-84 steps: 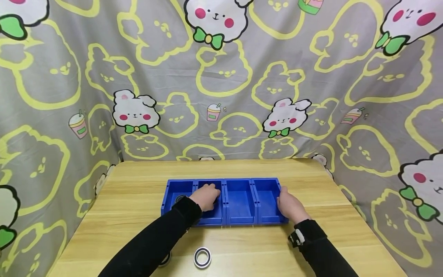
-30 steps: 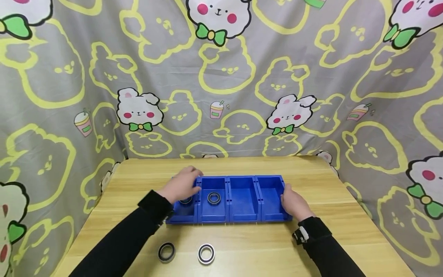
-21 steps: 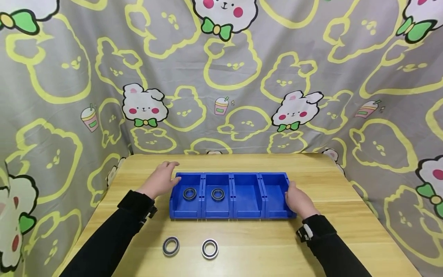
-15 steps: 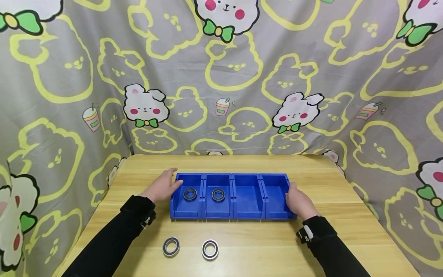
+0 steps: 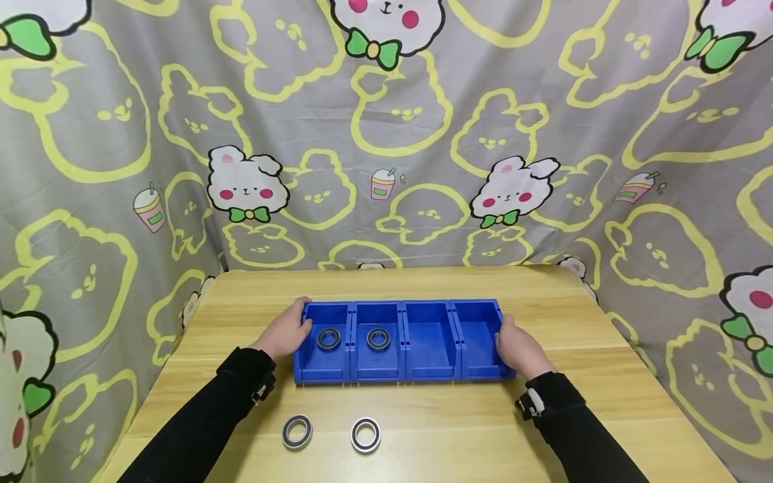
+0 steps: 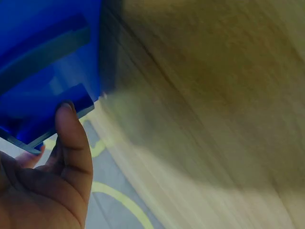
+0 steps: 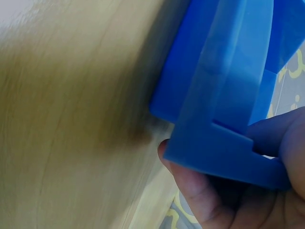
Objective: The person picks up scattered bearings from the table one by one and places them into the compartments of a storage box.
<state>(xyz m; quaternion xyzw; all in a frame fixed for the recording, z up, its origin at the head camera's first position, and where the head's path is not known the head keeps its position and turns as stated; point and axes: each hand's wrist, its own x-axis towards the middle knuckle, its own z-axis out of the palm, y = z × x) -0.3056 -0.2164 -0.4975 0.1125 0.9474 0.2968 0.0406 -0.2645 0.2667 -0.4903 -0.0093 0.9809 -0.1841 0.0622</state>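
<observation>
A row of joined blue parts bins (image 5: 430,339) stands on the table, split into several compartments. One dark-sealed ball bearing (image 5: 320,340) lies in the leftmost compartment, and another bearing (image 5: 370,340) lies in the one beside it. My left hand (image 5: 282,333) grips the row's left end; in the left wrist view its thumb (image 6: 74,138) presses the blue wall while other fingers are partly hidden behind. At the opposite end, my right hand (image 5: 522,347) holds the side wall, its thumb and fingers on either side of the rim in the right wrist view.
Two more bearings, a left one (image 5: 286,433) and a right one (image 5: 353,435), lie flat on the wooden table (image 5: 447,429) in front of the bins. A patterned grey curtain (image 5: 417,235) surrounds the table's back and sides.
My left hand has left the second compartment, where a bearing now shows, and moved left to grip the row's left end. The right hand stays on the right end.
</observation>
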